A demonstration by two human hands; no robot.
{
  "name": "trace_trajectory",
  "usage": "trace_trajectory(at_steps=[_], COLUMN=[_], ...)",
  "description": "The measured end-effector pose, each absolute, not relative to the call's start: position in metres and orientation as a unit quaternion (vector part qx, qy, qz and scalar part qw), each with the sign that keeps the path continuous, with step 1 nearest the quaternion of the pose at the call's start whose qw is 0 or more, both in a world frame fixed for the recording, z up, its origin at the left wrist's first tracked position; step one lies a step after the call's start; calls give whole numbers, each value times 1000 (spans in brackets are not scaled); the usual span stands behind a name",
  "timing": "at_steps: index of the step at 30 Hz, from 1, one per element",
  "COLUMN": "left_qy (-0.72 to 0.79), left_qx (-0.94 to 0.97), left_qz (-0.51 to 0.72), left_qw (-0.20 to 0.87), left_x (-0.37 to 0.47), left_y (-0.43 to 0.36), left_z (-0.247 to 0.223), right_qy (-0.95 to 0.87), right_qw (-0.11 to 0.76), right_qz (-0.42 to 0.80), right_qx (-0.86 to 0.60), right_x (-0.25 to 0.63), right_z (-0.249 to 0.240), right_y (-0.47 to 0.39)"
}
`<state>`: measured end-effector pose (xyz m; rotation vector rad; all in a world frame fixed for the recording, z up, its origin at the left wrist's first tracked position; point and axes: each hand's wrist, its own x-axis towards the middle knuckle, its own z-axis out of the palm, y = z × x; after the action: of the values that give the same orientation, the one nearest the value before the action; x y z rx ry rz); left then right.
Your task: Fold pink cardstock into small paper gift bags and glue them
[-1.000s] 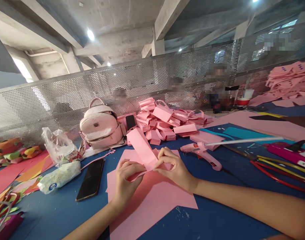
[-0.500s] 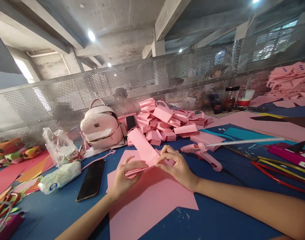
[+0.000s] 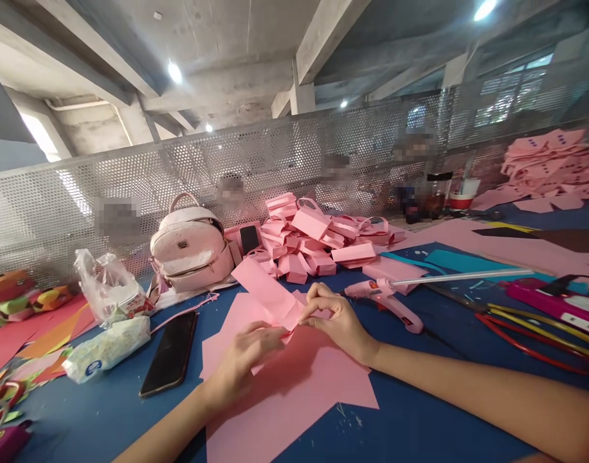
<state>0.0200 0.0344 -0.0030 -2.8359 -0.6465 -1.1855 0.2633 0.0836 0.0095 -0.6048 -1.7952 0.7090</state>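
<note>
The pink paper strip is partly folded: its near end is bent up at a crease, but the far part is one long flat piece w/o a visible fold. So the shaping looks, in my judgement, about midway; the far length is left unfolded. Whether any glue is on it, I can't tell.

The strip lies between & just beyond the two hands, above the pink sheets. R hand pinches its near end betw. thumb and fingers. L hand is half-open w/ fingertips at the near corner; if they grip it, can't tell.

Beyond is a pile of folded pink pieces, which look more complete. Glue gun is to the R, black phone to the L, both on the blue table.
</note>
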Motion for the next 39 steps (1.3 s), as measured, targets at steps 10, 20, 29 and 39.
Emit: trace_trajectory(at_steps=[10, 20, 29, 39], left_qy=[-194, -230, -265, -250], left_qx=[-963, -960, -950, -948], left_qz=[-186, -160, -166, -195], left_qw=[22, -10, -8, 20], left_x=[8, 14, 13, 11], left_y=[18, 13, 16, 19], left_z=[0, 5, 2, -5], right_qy=[-753, -744, -759, -796], right_qw=[509, 506, 505, 504], right_qz=[322, 340, 321, 242], right_qx=[-265, -274, -257, -234], right_x=[261, 260, 259, 268], right_z=[12, 14, 10, 13], right_y=[81, 77, 76, 81])
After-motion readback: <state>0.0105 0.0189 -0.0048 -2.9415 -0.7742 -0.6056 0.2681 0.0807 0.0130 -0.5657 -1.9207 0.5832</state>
